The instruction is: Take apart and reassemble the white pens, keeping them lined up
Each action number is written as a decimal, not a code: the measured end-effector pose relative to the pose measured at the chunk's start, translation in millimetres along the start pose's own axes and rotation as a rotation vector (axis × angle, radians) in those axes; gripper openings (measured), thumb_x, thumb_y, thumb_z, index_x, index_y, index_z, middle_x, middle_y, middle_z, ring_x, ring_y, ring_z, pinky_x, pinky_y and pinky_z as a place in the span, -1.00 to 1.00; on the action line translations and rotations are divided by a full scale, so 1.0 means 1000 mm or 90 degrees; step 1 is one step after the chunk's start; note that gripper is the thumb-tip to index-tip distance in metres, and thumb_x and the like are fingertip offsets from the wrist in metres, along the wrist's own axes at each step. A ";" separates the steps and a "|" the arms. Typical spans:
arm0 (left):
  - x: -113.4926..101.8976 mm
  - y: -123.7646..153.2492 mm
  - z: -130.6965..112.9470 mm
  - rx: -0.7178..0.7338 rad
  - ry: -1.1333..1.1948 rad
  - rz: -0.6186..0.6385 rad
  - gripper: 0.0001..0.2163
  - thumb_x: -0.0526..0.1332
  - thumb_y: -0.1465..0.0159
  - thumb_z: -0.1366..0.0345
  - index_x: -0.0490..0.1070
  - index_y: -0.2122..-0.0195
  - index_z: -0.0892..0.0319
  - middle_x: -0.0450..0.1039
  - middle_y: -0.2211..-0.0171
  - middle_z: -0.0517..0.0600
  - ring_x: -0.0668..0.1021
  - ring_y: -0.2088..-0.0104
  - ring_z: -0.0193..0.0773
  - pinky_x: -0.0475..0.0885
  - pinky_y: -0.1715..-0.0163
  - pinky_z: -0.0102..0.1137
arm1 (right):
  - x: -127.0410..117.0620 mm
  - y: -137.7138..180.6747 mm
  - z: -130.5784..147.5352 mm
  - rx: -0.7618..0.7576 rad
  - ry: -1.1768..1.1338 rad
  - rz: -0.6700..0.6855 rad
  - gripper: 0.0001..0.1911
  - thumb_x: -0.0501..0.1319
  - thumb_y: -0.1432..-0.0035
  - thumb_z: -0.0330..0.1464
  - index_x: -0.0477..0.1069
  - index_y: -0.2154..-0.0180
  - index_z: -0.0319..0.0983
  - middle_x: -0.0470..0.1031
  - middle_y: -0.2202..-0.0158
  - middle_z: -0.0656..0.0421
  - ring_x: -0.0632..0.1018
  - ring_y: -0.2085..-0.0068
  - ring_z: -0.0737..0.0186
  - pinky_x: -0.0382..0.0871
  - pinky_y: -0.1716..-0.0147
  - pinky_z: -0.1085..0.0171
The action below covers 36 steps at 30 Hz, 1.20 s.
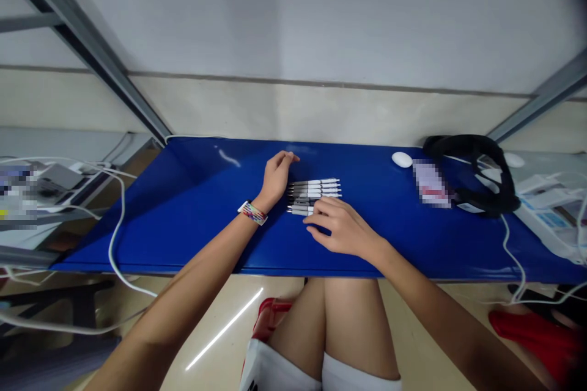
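Note:
Several white and grey pens (pixel 316 187) lie side by side in a row on the blue tabletop (pixel 192 220), tips pointing left. My left hand (pixel 277 176) rests on edge just left of the tips, fingers together, slightly bent and reaching forward, holding nothing I can see. A colourful bracelet (pixel 253 212) is on that wrist. My right hand (pixel 342 226) lies over the right part of the nearest pens, fingers apart, its fingertips on or just above them. It hides parts of those pens, and none looks lifted.
A white oval object (pixel 402 160) sits at the back right, beside a blurred-out packet or card (pixel 431 183) and a black headband-like strap (pixel 504 177). White cables (pixel 120 220) hang at both table ends. Metal frame posts (pixel 110 67) and a wall stand behind.

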<state>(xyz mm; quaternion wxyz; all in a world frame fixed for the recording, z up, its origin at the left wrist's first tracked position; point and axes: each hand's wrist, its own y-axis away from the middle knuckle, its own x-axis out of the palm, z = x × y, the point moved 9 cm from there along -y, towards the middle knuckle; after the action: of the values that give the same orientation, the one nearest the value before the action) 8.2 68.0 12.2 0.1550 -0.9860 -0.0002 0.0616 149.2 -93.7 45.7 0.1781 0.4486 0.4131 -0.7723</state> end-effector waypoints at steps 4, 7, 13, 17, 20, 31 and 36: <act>0.000 0.000 0.001 0.003 -0.016 0.001 -0.66 0.18 -0.43 0.01 0.59 0.30 0.11 0.63 0.23 0.03 0.59 0.12 -0.11 0.44 0.08 -0.27 | -0.004 0.007 -0.004 0.014 0.077 -0.014 -0.80 0.24 -0.39 -0.44 0.64 0.09 -0.15 0.51 0.26 0.06 0.49 0.20 0.05 0.46 0.18 0.06; 0.000 -0.001 0.000 0.011 -0.026 0.003 -0.69 0.18 -0.43 0.06 0.59 0.32 0.11 0.63 0.24 0.03 0.59 0.12 -0.10 0.43 0.08 -0.26 | -0.005 0.009 0.000 -0.005 0.057 -0.010 -0.77 0.25 -0.38 -0.45 0.64 0.06 -0.10 0.49 0.27 0.09 0.50 0.20 0.08 0.45 0.20 0.10; -0.003 -0.002 -0.001 0.002 -0.026 0.000 -0.70 0.18 -0.43 0.09 0.59 0.33 0.11 0.64 0.25 0.03 0.59 0.14 -0.10 0.43 0.06 -0.24 | -0.006 0.011 -0.004 0.021 0.040 -0.001 -0.87 0.34 -0.32 -0.37 0.64 0.11 -0.14 0.58 0.23 0.06 0.52 0.15 0.00 0.49 0.10 0.00; 0.004 0.001 -0.014 0.014 0.011 0.051 -0.70 0.21 -0.42 0.05 0.59 0.32 0.12 0.64 0.22 0.03 0.59 0.08 -0.09 0.45 0.05 -0.26 | -0.010 0.006 -0.008 0.019 -0.065 -0.027 -0.84 0.28 -0.34 -0.45 0.62 0.15 -0.11 0.61 0.27 0.13 0.55 0.18 0.06 0.50 0.08 0.04; 0.013 0.006 -0.031 0.051 0.034 0.123 -0.67 0.20 -0.44 0.02 0.61 0.26 0.13 0.64 0.18 0.05 0.59 0.08 -0.11 0.46 0.05 -0.28 | -0.031 -0.005 -0.029 0.072 -0.139 -0.129 -0.83 0.25 -0.38 -0.41 0.62 0.10 -0.11 0.62 0.18 0.11 0.59 0.13 0.08 0.51 0.08 0.10; 0.012 0.006 -0.031 0.080 -0.009 0.151 -0.74 0.42 -0.31 0.07 0.67 0.14 0.17 0.69 0.20 0.06 0.63 0.22 -0.18 0.47 0.17 -0.31 | -0.031 -0.021 -0.142 0.335 -0.312 -0.276 -0.76 0.42 -0.24 -0.14 0.66 0.15 -0.14 0.59 0.36 0.16 0.55 0.37 0.18 0.43 0.32 0.18; 0.006 0.003 -0.031 0.092 -0.027 0.122 -0.79 0.41 -0.32 0.12 0.67 0.17 0.15 0.68 0.25 0.04 0.62 0.25 -0.21 0.45 0.19 -0.33 | -0.015 -0.008 -0.161 0.391 -0.622 -0.360 -0.64 0.48 -0.13 -0.09 0.64 0.13 -0.17 0.67 0.32 0.12 0.61 0.40 0.20 0.52 0.33 0.16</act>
<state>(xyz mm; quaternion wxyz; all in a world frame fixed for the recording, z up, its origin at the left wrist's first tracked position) 17.6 55.9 40.0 0.2194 -0.9661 0.0955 0.0968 240.1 37.8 20.8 -0.0017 -0.0506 0.1467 -0.9879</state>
